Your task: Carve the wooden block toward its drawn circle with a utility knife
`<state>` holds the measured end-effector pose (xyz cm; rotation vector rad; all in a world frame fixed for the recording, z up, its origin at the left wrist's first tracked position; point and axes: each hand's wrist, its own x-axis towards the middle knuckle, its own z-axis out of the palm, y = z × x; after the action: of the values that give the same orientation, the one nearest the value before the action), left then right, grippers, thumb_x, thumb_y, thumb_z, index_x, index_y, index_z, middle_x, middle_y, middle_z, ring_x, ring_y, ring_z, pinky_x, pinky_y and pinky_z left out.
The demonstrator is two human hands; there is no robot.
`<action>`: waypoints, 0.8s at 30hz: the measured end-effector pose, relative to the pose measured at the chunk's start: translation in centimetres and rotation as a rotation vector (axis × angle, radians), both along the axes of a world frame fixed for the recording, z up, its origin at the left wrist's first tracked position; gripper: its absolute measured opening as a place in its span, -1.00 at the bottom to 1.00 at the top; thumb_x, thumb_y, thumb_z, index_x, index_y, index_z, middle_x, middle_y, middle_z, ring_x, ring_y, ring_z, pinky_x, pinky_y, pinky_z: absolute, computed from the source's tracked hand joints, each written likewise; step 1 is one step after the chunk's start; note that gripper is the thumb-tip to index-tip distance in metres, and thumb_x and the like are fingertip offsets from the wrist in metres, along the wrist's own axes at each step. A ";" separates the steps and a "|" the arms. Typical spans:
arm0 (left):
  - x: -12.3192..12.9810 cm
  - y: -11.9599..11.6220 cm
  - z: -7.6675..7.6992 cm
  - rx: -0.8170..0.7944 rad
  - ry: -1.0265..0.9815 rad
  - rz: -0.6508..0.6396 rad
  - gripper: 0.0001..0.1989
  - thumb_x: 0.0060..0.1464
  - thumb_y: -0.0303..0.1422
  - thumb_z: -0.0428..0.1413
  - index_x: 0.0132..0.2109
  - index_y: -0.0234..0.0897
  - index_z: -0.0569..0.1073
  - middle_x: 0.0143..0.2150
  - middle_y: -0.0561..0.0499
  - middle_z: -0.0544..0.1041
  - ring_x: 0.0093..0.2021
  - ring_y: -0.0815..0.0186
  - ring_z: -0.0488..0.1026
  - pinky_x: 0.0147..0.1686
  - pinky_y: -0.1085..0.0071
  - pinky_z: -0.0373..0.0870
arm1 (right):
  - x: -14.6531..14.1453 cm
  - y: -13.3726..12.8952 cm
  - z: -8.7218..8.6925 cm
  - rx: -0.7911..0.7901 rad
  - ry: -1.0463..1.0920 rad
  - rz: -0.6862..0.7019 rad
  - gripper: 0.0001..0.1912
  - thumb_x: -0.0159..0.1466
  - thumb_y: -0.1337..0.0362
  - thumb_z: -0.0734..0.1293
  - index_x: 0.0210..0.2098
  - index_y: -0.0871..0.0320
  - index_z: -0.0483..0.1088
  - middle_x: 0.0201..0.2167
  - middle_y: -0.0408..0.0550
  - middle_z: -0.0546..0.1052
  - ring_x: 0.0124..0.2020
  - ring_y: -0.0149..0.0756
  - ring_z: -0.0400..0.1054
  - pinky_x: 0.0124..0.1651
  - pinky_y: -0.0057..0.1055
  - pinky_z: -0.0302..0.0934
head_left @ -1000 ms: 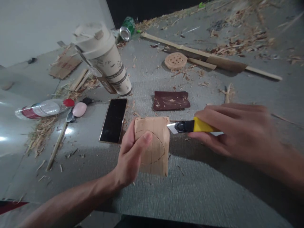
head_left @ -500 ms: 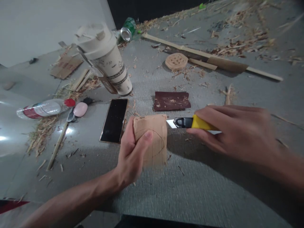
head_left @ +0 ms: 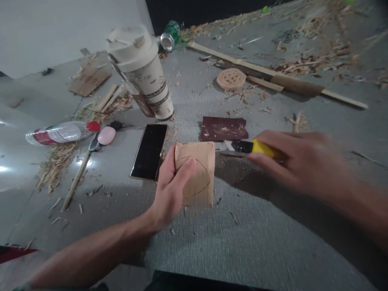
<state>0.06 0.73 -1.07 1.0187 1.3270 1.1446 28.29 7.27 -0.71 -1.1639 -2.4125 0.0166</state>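
Although both hands hold firmly, the layout carries risks. Across the frame, the grey table [head_left: 257, 238] is littered with shavings; a block set down on them could rock. At right centre, the right hand [head_left: 291, 157] is blurred, its fingers closed round a yellow utility knife; a hurried stroke could overshoot. At lower centre, the left hand [head_left: 171, 186] is clamped on a wooden block [head_left: 200, 184], thumb flat over the marked curve, remaining fingers largely hidden. That block stands mid-frame, left of the knife; whether its lower edge rests on the table cannot be told. Should the grip slacken, it could twist under pressure. The utility knife [head_left: 257, 148] has its blade [head_left: 229, 145] exposed and directed leftward, so a slip could reach the thumb.

Compared with half a second earlier, the whole view sits slightly further right in the frame. The right hand and knife have drawn away from the block. The blade, which then appeared to meet the block's right edge, now stands apart from it, just below the maroon piece [head_left: 224, 128].
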 end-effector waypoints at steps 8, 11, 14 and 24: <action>0.2 -0.3 -0.4 -0.030 -0.076 -0.046 -0.60 0.42 -0.03 0.28 0.20 -0.17 0.60 0.16 -0.11 0.67 0.19 0.00 0.57 0.35 0.05 0.48 | -0.5 -0.8 -0.4 0.028 0.010 0.112 -0.45 0.65 -0.18 0.17 -0.25 0.05 0.49 -0.52 -0.16 0.51 -0.59 -0.33 0.29 -0.49 -0.31 -0.04; 0.3 -0.4 -0.2 -0.034 -0.069 -0.051 -0.60 0.41 -0.03 0.29 0.20 -0.17 0.60 0.13 -0.09 0.68 0.18 0.00 0.58 0.33 0.05 0.50 | -0.4 -0.7 -0.3 0.018 -0.001 0.100 -0.43 0.65 -0.20 0.15 -0.25 0.04 0.49 -0.52 -0.15 0.51 -0.59 -0.31 0.31 -0.49 -0.30 -0.03; 0.3 -0.4 -0.1 -0.046 -0.049 -0.037 -0.65 0.40 -0.05 0.30 0.12 -0.18 0.60 0.03 -0.07 0.68 0.09 0.02 0.59 0.20 0.11 0.56 | -0.5 -0.8 -0.3 -0.006 0.014 0.093 -0.41 0.64 -0.22 0.15 -0.26 0.02 0.50 -0.51 -0.14 0.52 -0.58 -0.30 0.31 -0.48 -0.29 -0.01; 0.2 -2.0 -0.3 -0.021 -0.271 -0.411 -0.73 0.37 -0.16 0.35 0.02 -0.17 0.49 -0.18 0.02 0.57 -0.33 0.29 0.53 -0.44 0.44 0.49 | -0.1 -0.3 0.6 0.113 0.087 -0.143 -0.48 0.61 -0.16 0.26 -0.33 0.06 0.42 -0.62 -0.27 0.29 -0.66 -0.45 0.05 -0.50 -0.33 -0.16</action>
<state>0.29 -1.25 -1.33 1.0220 0.8642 0.9139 28.20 6.97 -0.15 -1.2541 -2.2201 -0.1110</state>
